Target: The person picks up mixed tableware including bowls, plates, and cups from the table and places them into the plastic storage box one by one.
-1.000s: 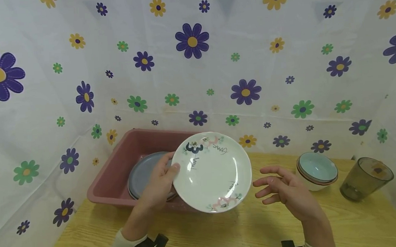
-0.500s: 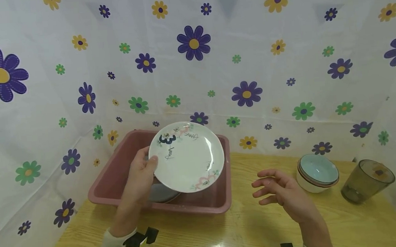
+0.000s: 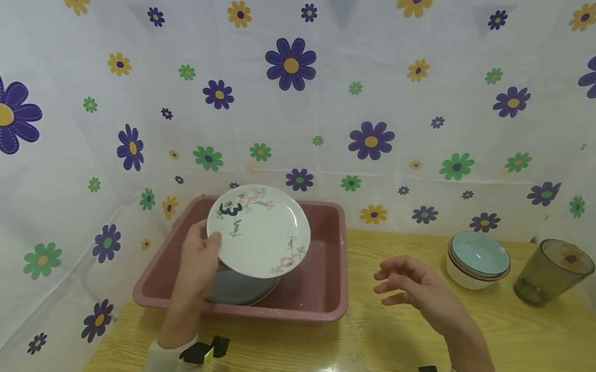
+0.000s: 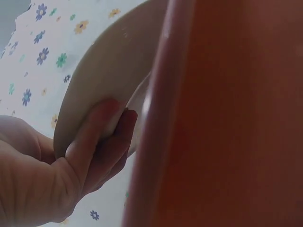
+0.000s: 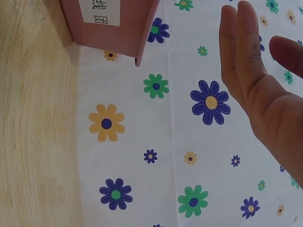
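Observation:
My left hand [image 3: 196, 261] pinches the left edge of a white plate [image 3: 260, 233] with floral decoration, thumb on its face. The plate is tilted toward me above the pink basin [image 3: 336, 296]. In the left wrist view the underside of the plate [image 4: 109, 61] shows, with fingers [image 4: 113, 146] beneath it and the basin rim in front. Below it in the basin lies a grey-blue plate [image 3: 243, 290], partly covered, with a lighter edge under it. My right hand [image 3: 420, 292] hovers over the table right of the basin, fingers loosely bent, holding nothing.
Several nested bowls [image 3: 479, 258], a light blue one on top, stand at the right. Beside them is a brown tinted glass [image 3: 552, 271]. A flower-patterned sheet [image 3: 324, 111] hangs behind the wooden table [image 3: 377, 339]. The basin bears a white label [image 5: 100, 12].
My left hand has carried the white plate leftward, from in front of the basin's right side to above its middle. The right hand has shifted slightly left.

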Demonstrator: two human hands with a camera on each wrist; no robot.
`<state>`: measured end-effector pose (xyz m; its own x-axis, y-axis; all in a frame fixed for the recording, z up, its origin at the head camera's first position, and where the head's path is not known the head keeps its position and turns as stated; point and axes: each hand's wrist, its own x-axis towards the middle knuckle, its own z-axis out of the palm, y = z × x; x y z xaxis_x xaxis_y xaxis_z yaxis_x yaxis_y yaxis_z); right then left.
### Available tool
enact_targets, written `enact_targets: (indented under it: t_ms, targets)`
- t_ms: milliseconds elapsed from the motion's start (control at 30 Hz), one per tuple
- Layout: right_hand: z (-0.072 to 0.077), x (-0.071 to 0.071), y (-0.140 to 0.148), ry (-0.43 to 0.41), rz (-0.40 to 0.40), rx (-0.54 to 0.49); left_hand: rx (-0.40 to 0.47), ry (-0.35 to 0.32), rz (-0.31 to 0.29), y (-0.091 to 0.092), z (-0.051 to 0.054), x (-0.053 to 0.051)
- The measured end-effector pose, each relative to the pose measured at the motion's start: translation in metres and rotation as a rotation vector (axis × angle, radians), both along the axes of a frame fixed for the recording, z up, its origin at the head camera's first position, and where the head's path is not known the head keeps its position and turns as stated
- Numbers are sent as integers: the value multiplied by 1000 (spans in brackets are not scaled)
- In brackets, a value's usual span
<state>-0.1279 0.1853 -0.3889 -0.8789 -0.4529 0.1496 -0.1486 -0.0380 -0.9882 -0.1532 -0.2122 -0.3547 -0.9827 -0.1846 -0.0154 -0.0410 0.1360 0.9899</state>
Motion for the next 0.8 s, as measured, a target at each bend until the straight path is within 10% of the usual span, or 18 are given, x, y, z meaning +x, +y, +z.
enact_targets:
  t_ms: [800]
  targets:
    - [-1, -1, -15, -38, 22, 123, -153, -69, 91, -21, -17, -17]
